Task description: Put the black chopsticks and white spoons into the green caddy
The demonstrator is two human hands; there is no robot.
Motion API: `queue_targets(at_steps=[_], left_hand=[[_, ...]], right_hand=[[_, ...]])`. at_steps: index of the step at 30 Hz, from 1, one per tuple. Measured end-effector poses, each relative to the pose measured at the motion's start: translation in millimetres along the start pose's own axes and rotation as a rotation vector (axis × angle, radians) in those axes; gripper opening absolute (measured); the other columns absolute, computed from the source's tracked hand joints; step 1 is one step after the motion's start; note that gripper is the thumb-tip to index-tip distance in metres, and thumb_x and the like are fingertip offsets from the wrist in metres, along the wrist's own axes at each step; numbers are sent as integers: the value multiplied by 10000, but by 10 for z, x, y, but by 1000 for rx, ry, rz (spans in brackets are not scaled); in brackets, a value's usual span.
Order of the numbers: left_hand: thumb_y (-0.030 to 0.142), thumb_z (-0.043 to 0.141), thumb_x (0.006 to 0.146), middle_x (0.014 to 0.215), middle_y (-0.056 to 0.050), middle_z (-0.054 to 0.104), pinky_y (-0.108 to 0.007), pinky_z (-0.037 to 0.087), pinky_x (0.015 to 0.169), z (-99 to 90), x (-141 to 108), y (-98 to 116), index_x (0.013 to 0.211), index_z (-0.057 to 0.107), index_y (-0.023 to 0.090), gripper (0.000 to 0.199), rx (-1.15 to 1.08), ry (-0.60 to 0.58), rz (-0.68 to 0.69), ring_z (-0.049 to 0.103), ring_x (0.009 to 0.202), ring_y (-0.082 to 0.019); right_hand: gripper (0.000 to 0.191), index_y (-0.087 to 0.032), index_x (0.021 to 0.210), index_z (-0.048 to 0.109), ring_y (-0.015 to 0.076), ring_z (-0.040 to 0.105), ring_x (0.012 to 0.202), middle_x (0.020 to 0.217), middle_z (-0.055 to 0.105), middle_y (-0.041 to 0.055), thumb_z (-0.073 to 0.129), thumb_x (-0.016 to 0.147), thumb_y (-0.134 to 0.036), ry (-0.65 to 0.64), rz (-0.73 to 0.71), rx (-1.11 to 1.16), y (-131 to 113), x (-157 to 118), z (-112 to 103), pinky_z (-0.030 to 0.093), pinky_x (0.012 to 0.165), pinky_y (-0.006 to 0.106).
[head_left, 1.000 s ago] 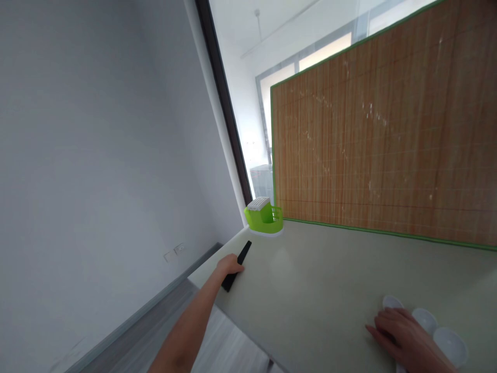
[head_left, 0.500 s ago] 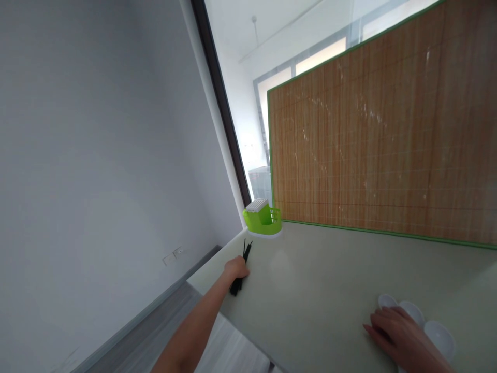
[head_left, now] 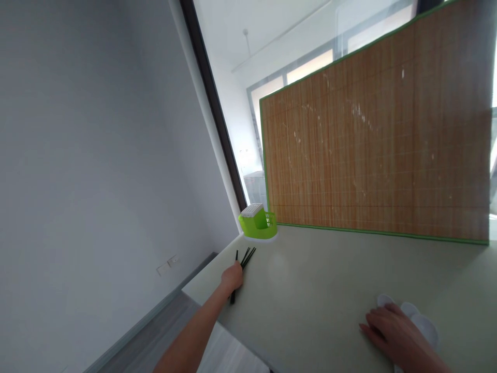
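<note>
Both in sight in the head view: left hand and right hand, bare and well apart over a smooth, pale off-white table.

Near the table's left edge, left hand closed around a loose bundle of thin black sticks. Far ends splayed like a fan past the knuckles, pointing away from the body; near ends jutting out below the palm, closer together. Exact number hard to tell, with the middle of the bundle hidden by the fingers.

On the right part of the table, right hand palm down over a group of small, round white dishes, fingers bent and thumb held out to the side. Dishes close together, partly visible beyond and beside the fingers, partly covered. Impossible to tell whether gripping any or merely resting on top.

Just beyond the tips of the sticks, at the far left corner of the table: a bright green plastic basket with openwork on its right side, a white slotted top on its left part and a white base. Along the table's far side, upright: a large brown bamboo-slat panel with green edging. Behind it, clear glass with a dark frame; to the left, a plain grey wall with sockets low down.
</note>
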State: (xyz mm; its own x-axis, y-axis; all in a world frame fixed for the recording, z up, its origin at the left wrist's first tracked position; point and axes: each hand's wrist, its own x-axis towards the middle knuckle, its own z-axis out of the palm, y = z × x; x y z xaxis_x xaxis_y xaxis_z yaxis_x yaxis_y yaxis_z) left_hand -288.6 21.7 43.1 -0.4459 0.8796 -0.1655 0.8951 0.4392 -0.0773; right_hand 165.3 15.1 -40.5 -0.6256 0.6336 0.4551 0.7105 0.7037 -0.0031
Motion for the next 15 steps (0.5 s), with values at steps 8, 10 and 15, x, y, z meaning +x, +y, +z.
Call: queue_targets(at_steps=[8,10,15], left_hand=[[99,313,862,1163,-161,604,-343,449,833,31,-472,646,1439,160,140,598,-21,87,185,596,1021,-265],[88,328,844,1160,-165,603,-328,452,835,97,-728,1020,1451,134,119,638,-82,85,328,596,1013,-259],[112,421,795,1110,-201,617,-370,475,841,361,-1375,1973,1444,184,69,692,-228,4,601,603,993,-292]], right_hand=[[299,-228,613,545,179,598,612,619,618,-15,452,885,-311,-76,45,34,-34,28,-38,362,678,336],[286,-231,633,532,179,599,619,641,627,-17,435,891,-309,-89,75,57,-30,30,-50,370,674,337],[136,-240,797,484,190,592,620,641,615,-24,427,882,-330,-89,246,155,-4,30,-115,395,602,319]])
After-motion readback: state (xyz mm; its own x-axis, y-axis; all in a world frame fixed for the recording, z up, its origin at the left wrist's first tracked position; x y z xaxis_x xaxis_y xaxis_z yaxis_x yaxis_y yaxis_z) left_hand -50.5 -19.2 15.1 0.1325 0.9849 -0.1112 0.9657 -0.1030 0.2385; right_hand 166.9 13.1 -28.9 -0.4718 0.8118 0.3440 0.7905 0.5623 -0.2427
